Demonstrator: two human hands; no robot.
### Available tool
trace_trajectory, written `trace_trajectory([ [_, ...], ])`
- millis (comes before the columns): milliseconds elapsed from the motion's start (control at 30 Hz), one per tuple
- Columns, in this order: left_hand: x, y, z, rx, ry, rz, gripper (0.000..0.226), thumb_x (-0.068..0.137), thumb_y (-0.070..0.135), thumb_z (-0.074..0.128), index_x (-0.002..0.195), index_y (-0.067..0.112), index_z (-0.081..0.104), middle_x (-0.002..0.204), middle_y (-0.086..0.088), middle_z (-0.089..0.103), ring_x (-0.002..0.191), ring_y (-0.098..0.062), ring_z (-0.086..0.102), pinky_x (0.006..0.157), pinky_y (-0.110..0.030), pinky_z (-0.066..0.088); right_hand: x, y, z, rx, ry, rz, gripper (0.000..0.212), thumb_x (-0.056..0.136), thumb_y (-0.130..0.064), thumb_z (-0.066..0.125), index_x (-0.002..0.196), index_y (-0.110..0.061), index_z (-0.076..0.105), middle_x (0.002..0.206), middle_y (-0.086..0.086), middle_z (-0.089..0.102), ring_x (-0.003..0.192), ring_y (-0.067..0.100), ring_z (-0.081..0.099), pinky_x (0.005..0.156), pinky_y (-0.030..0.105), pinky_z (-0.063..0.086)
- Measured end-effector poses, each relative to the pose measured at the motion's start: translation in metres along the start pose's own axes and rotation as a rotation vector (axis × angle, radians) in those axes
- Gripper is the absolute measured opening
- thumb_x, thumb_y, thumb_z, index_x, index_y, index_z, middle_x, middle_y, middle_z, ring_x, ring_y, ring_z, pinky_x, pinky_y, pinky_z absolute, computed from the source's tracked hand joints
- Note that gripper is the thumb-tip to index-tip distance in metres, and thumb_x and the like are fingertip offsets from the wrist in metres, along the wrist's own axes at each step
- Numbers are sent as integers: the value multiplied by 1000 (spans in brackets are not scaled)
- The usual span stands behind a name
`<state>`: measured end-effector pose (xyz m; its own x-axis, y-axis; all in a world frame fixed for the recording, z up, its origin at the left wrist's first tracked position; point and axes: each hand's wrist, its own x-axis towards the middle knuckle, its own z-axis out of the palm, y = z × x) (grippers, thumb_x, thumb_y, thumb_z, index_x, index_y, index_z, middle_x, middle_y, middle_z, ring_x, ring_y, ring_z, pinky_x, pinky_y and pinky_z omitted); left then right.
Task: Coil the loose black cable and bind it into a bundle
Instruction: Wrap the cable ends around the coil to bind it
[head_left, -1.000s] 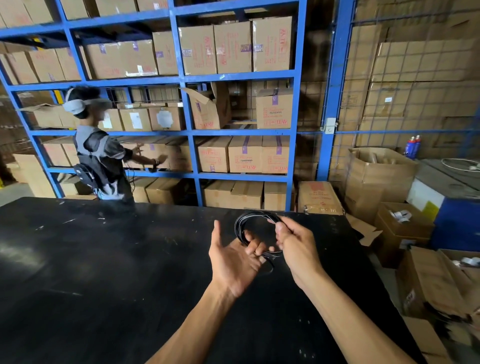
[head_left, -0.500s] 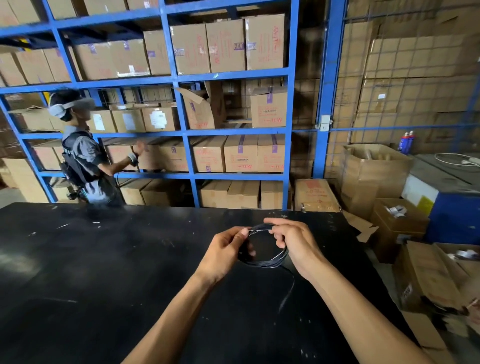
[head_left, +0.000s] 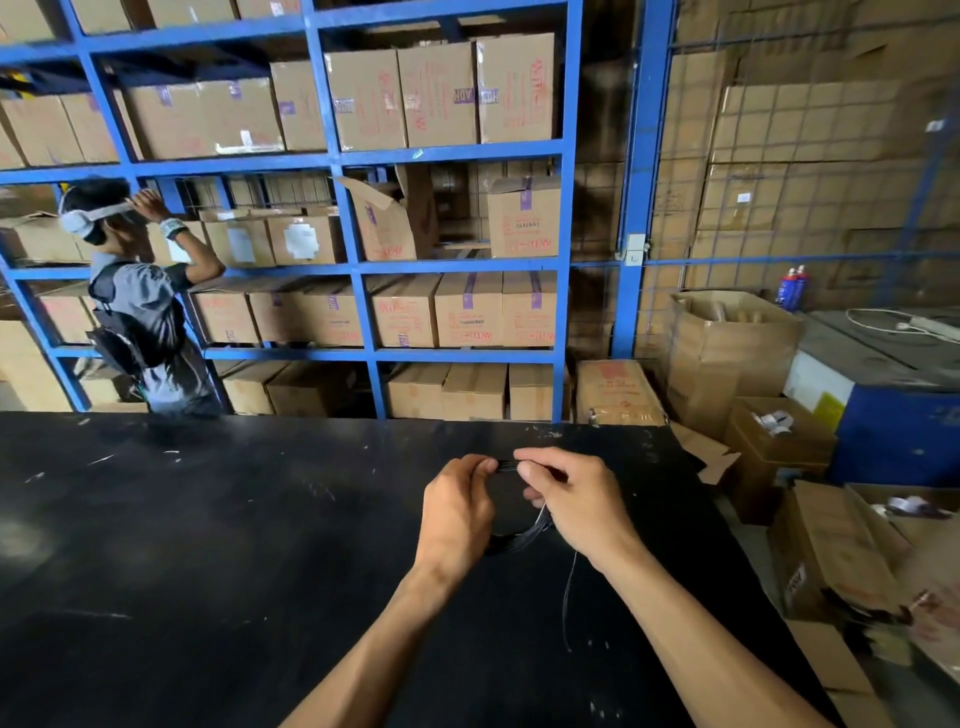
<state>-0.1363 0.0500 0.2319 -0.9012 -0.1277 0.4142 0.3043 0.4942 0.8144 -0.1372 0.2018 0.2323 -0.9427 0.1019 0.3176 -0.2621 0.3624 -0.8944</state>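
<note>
The black cable (head_left: 522, 540) forms a small coil held upright between both hands above the black table (head_left: 208, 545). My left hand (head_left: 457, 512) grips the coil's left side, fingers curled over its top. My right hand (head_left: 576, 501) pinches the top right of the coil, thumb and forefinger closed on the strands. A loose thin tail (head_left: 569, 587) hangs from below the right hand down toward the table. Much of the coil is hard to tell from the dark tabletop.
Blue shelving (head_left: 358, 291) stacked with cardboard boxes stands behind the table. A person (head_left: 140, 306) with a headset stands at the far left by the shelves. Open cardboard boxes (head_left: 769, 431) and a blue cabinet (head_left: 893, 415) crowd the floor at the right.
My left hand turned from palm-up and open to closed over the coil's left side. Both hands came closer together on the coil. The person at the shelves raised a hand to the headset.
</note>
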Motion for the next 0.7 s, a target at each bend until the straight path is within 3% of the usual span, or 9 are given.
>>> trace_trajectory([
  [67, -4, 1, 3, -37, 24, -22, 21, 102, 15, 52, 109, 11, 72, 94, 3, 72, 77, -1, 64, 68, -3, 45, -4, 1, 0, -75, 60, -22, 23, 96, -21, 69, 117, -24, 77, 85, -14, 75, 73, 4, 75, 70, 21, 61],
  [133, -7, 1, 4, -82, -9, -55, 20, 103, 18, 52, 104, 15, 71, 83, 7, 69, 66, 2, 60, 60, -7, 44, -6, 1, 2, -132, 73, -34, 28, 97, -19, 66, 125, -19, 73, 90, -6, 76, 84, 9, 74, 83, 34, 63],
  [200, -6, 0, 0, -71, -100, -45, 20, 102, 23, 51, 96, 18, 70, 69, 8, 63, 53, 0, 53, 51, -11, 39, -5, 0, -1, -170, 59, -55, 30, 98, -14, 65, 126, -18, 72, 92, -6, 76, 91, 11, 73, 90, 36, 60],
  [333, -2, -3, -14, -102, -377, 27, 23, 102, 35, 52, 111, 31, 72, 84, 7, 73, 74, -2, 67, 67, -14, 51, 1, -3, -10, -236, -27, -95, 27, 95, -12, 68, 118, -22, 77, 78, -10, 75, 80, 3, 72, 83, 28, 61],
  [433, -1, -3, -11, -217, -369, -41, 25, 102, 21, 54, 95, 35, 73, 69, 4, 66, 60, -10, 57, 58, -23, 48, 2, -4, -4, -137, -40, -85, 20, 90, -14, 75, 110, -18, 79, 85, -3, 80, 74, 7, 75, 73, 29, 64],
  [533, -2, -7, -7, -294, -291, -162, 30, 101, 11, 54, 87, 27, 74, 66, 4, 59, 60, -14, 46, 55, -29, 39, 2, 2, -1, 45, -10, -18, 9, 84, -13, 82, 90, -20, 82, 75, 0, 80, 71, 14, 77, 64, 25, 63],
  [700, -1, -10, -16, -196, -547, -201, 29, 103, 19, 54, 85, 2, 69, 65, -5, 59, 59, -20, 54, 59, -29, 44, 2, 12, -6, 150, -108, 121, 12, 79, -12, 86, 88, -20, 85, 79, 0, 82, 75, 19, 79, 76, 32, 65],
])
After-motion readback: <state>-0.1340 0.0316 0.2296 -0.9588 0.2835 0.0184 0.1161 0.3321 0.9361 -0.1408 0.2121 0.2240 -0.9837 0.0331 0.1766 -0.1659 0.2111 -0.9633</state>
